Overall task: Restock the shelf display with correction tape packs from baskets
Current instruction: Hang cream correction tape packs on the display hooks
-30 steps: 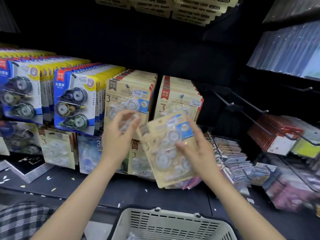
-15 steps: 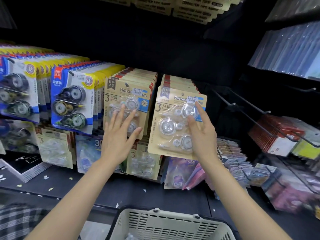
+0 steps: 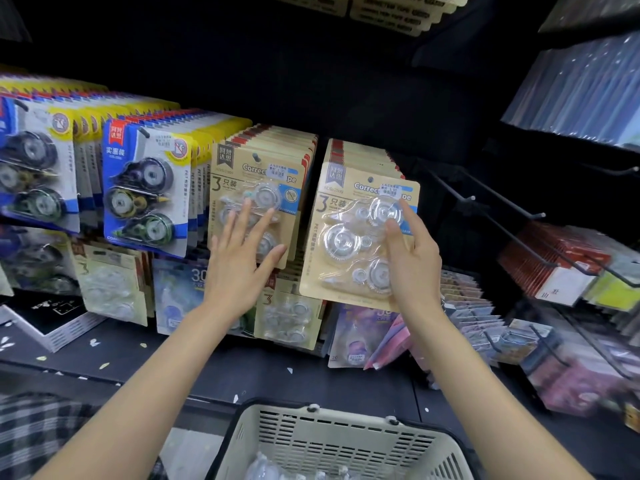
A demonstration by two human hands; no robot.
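Observation:
A beige three-piece correction tape pack (image 3: pixel 349 237) hangs upright at the front of the right beige stack (image 3: pixel 360 152). My right hand (image 3: pixel 412 258) holds it by its right side, thumb on the clear blister and index finger along the edge; the other fingers are hidden. My left hand (image 3: pixel 239 261) is flat with fingers spread against the front pack of the left beige stack (image 3: pixel 263 168). A cream basket (image 3: pixel 329 415) sits at the bottom centre, with clear-blister packs (image 3: pixel 266 465) partly visible inside.
Blue-and-yellow tape packs (image 3: pixel 145 188) fill the pegs to the left. More packs hang in a lower row (image 3: pixel 287 317). Bare black peg hooks (image 3: pixel 498 202) stick out to the right, above red packs (image 3: pixel 550 261). A dark shelf ledge (image 3: pixel 277 375) runs below.
My right hand lifted the tilted pack from in front of me up to the front of the right stack, now upright. My left hand let go of it and moved to the left stack.

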